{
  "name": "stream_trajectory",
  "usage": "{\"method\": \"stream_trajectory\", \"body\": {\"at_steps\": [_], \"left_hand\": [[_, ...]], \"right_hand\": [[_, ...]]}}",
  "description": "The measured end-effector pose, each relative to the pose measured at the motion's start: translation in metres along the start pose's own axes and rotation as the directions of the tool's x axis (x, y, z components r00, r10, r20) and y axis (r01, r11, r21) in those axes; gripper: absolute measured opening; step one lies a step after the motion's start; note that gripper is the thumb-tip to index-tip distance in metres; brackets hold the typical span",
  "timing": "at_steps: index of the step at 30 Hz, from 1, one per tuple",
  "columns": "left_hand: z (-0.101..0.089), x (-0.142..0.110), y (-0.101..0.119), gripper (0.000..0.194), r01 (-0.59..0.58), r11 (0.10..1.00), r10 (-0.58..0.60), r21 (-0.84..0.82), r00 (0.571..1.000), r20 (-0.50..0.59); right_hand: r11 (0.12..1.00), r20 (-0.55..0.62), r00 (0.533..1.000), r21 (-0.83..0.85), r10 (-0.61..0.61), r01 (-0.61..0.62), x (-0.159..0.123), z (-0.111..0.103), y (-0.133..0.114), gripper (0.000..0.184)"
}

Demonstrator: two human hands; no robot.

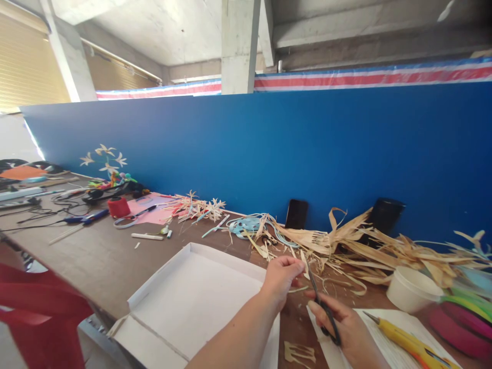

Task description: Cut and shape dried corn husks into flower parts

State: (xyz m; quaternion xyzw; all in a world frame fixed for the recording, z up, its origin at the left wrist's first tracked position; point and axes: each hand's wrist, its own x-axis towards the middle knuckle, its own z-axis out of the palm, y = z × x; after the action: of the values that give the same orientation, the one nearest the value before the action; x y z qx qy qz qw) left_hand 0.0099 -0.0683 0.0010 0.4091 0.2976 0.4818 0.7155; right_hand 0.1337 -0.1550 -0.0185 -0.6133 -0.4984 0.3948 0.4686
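My left hand (282,279) is closed in a pinch over the right edge of the white box, holding a small pale strip of dried husk (305,264) at its fingertips. In my right hand (348,328) are black-handled scissors (314,282), with the fingers around the handles. The blades point up and away, right beside the husk strip; whether they touch it I cannot tell. Below the hands, a comb-like cut husk piece (300,352) lies on the brown table. A heap of dried husks (346,241) spreads along the back, beyond both hands.
The open white box (200,302) stands left of my arms. At right are a yellow glue gun (403,341) on paper, a white cup (413,289) and pink rolls (459,328). A phone (296,214) leans on the blue partition (246,148). Red thread (119,207) sits farther left.
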Motion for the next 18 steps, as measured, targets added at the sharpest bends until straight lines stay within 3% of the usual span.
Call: {"method": "stream_trajectory", "body": {"at_steps": [18], "left_hand": [[0.001,-0.0014,-0.0002,0.027,0.033,0.999,-0.033,-0.009,0.999,-0.011]], "right_hand": [[0.991,-0.004,1.0,-0.132,-0.031,0.03,0.0028,-0.0016,0.0075,0.044]]}}
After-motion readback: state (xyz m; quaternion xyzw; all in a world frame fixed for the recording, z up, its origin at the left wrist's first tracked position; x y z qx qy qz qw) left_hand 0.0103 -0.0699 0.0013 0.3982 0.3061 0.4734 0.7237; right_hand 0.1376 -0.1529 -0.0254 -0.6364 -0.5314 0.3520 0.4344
